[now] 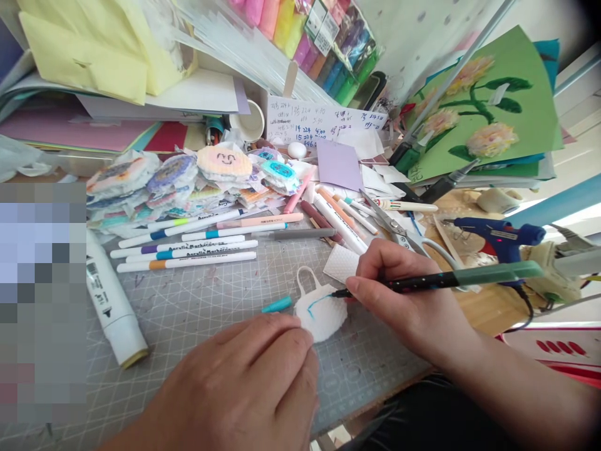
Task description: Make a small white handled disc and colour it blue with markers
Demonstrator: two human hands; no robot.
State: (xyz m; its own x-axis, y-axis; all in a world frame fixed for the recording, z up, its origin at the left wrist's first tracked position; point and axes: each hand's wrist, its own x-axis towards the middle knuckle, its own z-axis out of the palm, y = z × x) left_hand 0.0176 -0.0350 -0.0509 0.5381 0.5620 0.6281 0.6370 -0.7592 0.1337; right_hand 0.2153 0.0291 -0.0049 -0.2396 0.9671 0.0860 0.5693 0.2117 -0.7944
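Note:
A small white textured piece (323, 316) with a thin loop at its top lies on the grey cutting mat (188, 300). A blue curved line shows on it. My left hand (263, 369) rests at its lower left edge, fingers together and fingertips pressing it down. In my right hand (399, 294) is a dark pen (422, 281) with a green rear end, its tip touching the piece near the blue line. A teal cap (277, 305) lies just left of the piece, and a white textured scrap (341, 264) sits above it.
Several markers (188, 255) lie behind my hands, with a thick white marker (115, 307) at left. Scissors (404, 235) and a blue glue gun (500, 233) are at right. Stacked decorated pieces (225, 164), a white cup (247, 121) and papers fill the back.

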